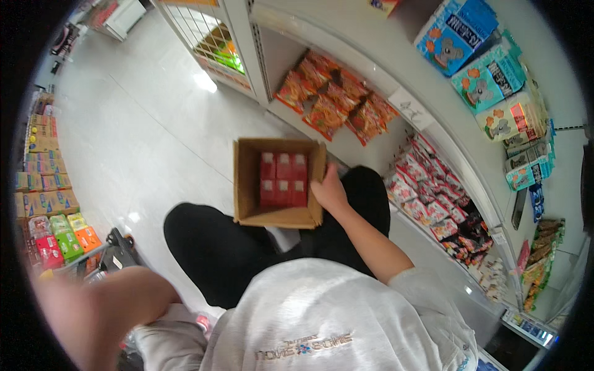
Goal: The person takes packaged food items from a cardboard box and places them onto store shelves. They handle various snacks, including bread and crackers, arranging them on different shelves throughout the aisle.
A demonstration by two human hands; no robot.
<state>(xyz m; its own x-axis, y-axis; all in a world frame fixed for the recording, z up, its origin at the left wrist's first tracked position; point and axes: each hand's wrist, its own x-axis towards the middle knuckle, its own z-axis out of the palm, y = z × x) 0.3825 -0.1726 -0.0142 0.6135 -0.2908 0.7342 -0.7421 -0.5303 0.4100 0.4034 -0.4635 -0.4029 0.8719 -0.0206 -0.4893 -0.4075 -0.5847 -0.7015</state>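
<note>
My right hand (328,189) grips the right wall of an open cardboard box (278,220), which is above my black-trousered knees. Inside the box stand several red packs (284,195) with pale square patches on top, in two rows. The fingers are partly hidden at the box wall and slightly blurred. At the lower left my bent left arm (134,294) is close to the camera and strongly blurred. The shape of the left hand cannot be made out, nor whether it holds anything.
Shelves on the right hold orange snack bags (327,111), red and white packets (431,204) and koala-print packs (489,86). A wire-sided rack (209,44) adjoins them. Colourful packs (69,243) and boxes (51,201) stand at the left, near a dark wheeled object (116,252). Pale tiles cover the floor.
</note>
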